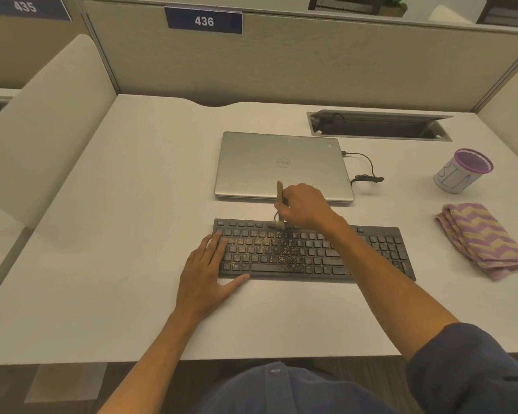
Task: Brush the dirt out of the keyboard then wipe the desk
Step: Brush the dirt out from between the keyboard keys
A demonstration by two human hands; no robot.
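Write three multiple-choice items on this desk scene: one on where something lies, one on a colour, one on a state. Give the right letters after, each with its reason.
1. Where does the folded cloth lie?
A. On the laptop
B. On the desk, right of the keyboard
C. Under the left hand

2. What colour is the rim of the cup?
A. Purple
B. Green
C. Red

3. What state is the laptop in?
A. Open, screen lit
B. Closed, with a cable plugged in
C. Closed, no cable

Answers:
1 B: the cloth rests on the desk beyond the right end of the keyboard.
2 A: the mesh rim at the cup's top is purple.
3 B: the lid is down and a black cable runs from its right edge.
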